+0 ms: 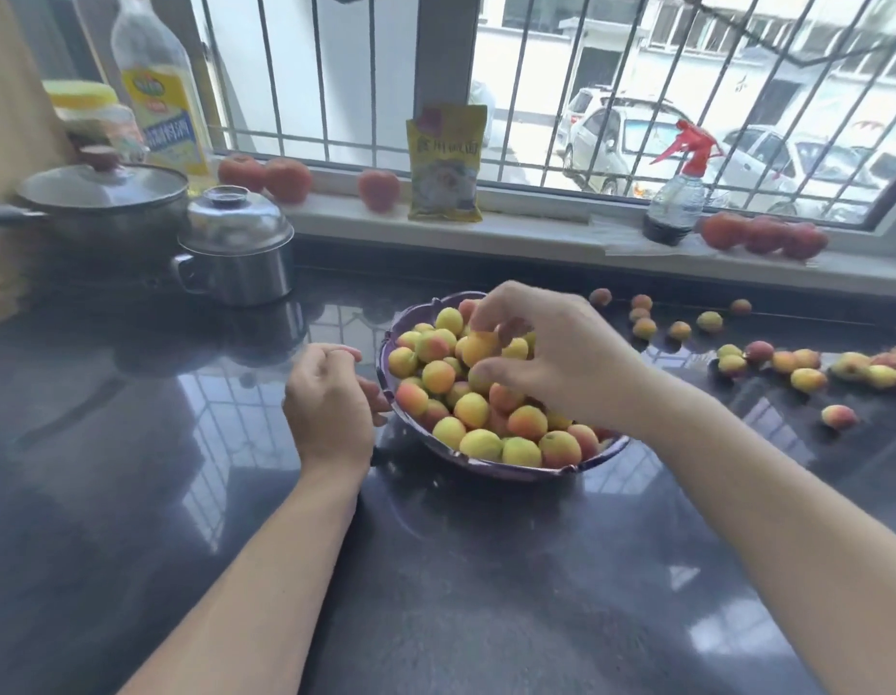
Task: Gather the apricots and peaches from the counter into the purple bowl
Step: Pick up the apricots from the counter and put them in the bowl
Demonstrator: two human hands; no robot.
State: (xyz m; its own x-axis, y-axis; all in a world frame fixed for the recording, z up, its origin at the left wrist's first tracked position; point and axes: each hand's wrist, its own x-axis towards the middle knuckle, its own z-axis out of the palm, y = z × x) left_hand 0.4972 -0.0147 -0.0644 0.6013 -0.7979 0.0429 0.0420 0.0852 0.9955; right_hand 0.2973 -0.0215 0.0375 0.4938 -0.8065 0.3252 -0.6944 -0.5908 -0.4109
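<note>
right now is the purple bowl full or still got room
Nearly full. The purple bowl holds fruit heaped to its rim, and the right hand holds another apricot above the pile.

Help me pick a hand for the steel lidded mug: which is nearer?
Left. The left hand is beside the purple bowl, below the steel mug; the right hand is over the bowl, farther right.
</note>
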